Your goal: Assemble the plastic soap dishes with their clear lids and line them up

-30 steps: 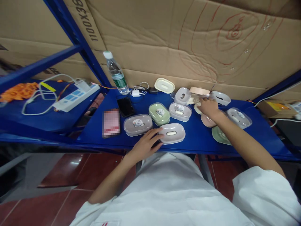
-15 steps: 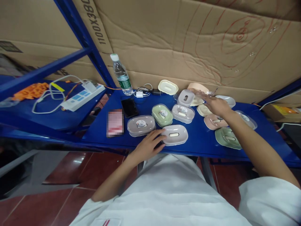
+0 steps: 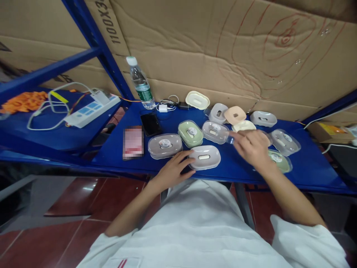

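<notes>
My left hand is at the left end of a greyish-pink soap dish; its fingertips overlap the rim and the thumb lies along the near side. A white bar-shaped insert shows in the dish's slot. To the right, my right hand has its fingers closed on a clear plastic piece, perhaps a lid, mostly hidden by the hand. Behind lie a green soap box and a greyish-pink soap box, both under clear lids. Another lidded soap box stands near my left hand.
Several more dishes fill the right side, among them a peach part, a cream part and a grey dish. At the left are a phone, a water bottle and a power strip. Cardboard walls the back.
My right hand has come back from the rear of the table toward me, bringing a clear plastic piece. The peach part behind it is now uncovered. My left hand stays on the soap dish.
</notes>
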`<state>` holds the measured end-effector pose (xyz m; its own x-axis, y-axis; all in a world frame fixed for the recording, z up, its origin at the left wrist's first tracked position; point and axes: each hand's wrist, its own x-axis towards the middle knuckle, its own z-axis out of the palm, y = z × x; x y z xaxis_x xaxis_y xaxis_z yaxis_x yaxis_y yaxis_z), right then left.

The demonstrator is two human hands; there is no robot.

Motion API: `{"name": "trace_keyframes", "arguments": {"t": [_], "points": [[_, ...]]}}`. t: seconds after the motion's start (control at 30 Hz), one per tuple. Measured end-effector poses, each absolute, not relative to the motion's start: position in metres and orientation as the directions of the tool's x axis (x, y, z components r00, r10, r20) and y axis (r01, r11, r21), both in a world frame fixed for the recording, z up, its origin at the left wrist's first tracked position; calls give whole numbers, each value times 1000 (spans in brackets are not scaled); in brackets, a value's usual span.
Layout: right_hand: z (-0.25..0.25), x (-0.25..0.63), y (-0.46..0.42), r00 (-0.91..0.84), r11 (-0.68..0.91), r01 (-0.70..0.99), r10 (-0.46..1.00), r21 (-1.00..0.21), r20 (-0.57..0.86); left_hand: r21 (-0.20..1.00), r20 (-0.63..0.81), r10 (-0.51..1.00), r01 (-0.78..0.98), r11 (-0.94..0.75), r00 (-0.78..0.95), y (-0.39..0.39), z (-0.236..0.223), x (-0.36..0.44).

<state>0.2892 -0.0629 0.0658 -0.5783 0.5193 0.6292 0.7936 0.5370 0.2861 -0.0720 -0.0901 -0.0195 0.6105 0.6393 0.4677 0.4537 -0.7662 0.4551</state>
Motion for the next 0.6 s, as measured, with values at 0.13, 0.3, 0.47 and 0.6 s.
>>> {"name": "trace_keyframes", "arguments": {"t": [0.13, 0.3, 0.47, 0.6], "points": [[22, 248, -116, -488, 606, 794, 579, 57, 653, 451, 483, 644, 461, -764, 594, -90, -24, -72], [4, 204, -129, -455, 584, 783, 772, -215, 443, 475, 464, 668, 474, -742, 581, -89, -29, -72], [12, 208, -123, -538, 624, 707, 780, -333, 320, 543, 416, 723, 487, -684, 552, -91, -26, -72], [2, 238, -120, -441, 551, 699, 834, -455, 331, 555, 447, 727, 477, -682, 521, -92, -26, -71]]}}
